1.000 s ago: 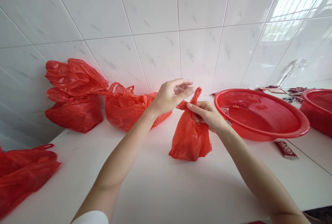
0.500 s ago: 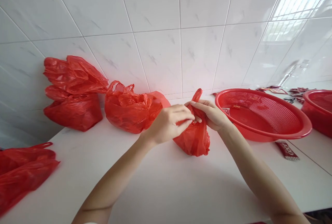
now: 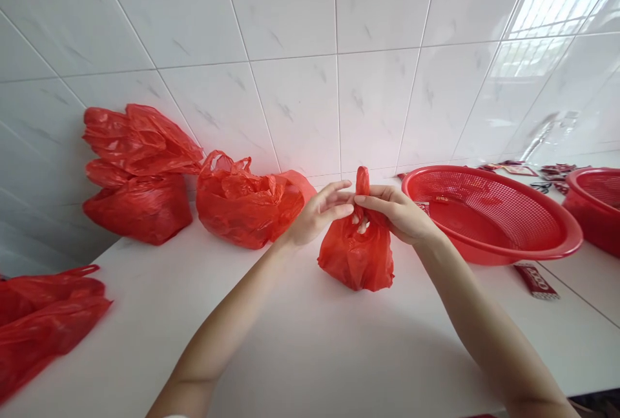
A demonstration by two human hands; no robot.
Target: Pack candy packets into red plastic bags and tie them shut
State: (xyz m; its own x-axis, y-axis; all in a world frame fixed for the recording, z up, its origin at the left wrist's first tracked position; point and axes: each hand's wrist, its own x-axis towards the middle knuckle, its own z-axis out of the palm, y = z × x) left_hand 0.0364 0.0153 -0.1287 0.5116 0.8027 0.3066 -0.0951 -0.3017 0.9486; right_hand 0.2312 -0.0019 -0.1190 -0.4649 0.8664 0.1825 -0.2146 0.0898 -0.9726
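A small red plastic bag [image 3: 357, 260] sits on the white table, its neck gathered and one handle loop sticking up. My right hand [image 3: 398, 211] is closed on the gathered neck, thumb laid across the front just below the loop. On the other side of the neck, my left hand [image 3: 320, 212] has its fingers apart, thumb and fingertips right beside the handle; whether they touch it is hard to make out. What the bag contains is hidden by the red plastic.
Fuller red bags [image 3: 237, 205] stand along the tiled wall, with stacked ones [image 3: 140, 205] further left. Another red bag [image 3: 48, 321] lies at the near left. Right of my hands are a red plastic basket [image 3: 494, 253], a second basket [image 3: 595, 214] and a dark red packet [image 3: 537, 281].
My left hand has drawn slightly left and its fingers have spread from a pinch. The bag has turned to show a broader front, and its handle loop now points straight up.
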